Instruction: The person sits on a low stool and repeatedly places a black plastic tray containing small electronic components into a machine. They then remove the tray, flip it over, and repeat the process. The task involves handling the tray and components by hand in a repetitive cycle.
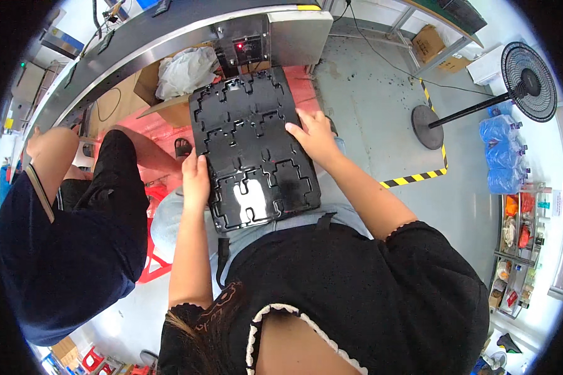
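A black moulded plastic tray (253,147) with several shaped recesses rests on or just over my lap, its far end tipped toward the conveyor bench. My left hand (196,181) grips its left edge, fingers pointing away from me. On the opposite edge my right hand (316,136) holds on with the thumb over the rim and the other fingers along the side. Light glares off the tray's near recesses. Nothing loose can be made out in them. The tray hides whatever lies under it.
A conveyor bench (169,47) with a metal edge curves across the far side. Beneath it stands an open cardboard box (147,87) with a plastic bag (186,72). Another person (69,250) sits close at my left. A black fan (528,81) and blue water bottles (503,156) stand right.
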`<state>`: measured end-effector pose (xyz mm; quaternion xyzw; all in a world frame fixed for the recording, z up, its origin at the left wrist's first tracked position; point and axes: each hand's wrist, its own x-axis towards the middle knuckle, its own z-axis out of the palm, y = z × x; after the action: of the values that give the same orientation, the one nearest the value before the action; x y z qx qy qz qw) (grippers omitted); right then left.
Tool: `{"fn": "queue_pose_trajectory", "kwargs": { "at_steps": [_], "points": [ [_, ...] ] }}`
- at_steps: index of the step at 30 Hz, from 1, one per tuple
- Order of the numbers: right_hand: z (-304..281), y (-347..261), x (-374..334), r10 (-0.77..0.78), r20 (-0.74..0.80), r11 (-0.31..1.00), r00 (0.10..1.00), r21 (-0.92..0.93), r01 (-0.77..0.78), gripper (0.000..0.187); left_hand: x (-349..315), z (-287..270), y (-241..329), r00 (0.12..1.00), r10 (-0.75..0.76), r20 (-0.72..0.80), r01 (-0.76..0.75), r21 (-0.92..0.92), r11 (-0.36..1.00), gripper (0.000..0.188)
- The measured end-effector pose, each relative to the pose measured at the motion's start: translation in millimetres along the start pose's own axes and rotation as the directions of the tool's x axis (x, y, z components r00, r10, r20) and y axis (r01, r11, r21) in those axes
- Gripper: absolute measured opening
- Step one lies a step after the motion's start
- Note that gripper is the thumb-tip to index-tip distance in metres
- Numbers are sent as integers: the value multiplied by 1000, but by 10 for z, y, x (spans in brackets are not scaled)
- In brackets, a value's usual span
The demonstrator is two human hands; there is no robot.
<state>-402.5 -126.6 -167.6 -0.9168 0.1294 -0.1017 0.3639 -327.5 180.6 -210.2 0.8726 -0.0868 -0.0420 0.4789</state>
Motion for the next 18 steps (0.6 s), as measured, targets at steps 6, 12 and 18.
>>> {"fn": "queue_pose_trajectory", "kwargs": {
  "at_steps": [6, 12, 18],
  "points": [
    [314, 271, 95, 61, -116, 967, 991, 252, -30, 69, 100, 204, 185, 999, 27, 34, -17, -271, 962, 43],
    [257, 217, 71, 134, 91, 761, 987, 628, -161, 50, 51, 154, 217, 997, -39, 72, 53, -204, 978, 43],
    [-452, -382, 608, -109, -228, 993, 968, 26, 118, 45, 217, -132, 241, 999, -23, 49, 24, -19, 1000, 51]
  ]
}}
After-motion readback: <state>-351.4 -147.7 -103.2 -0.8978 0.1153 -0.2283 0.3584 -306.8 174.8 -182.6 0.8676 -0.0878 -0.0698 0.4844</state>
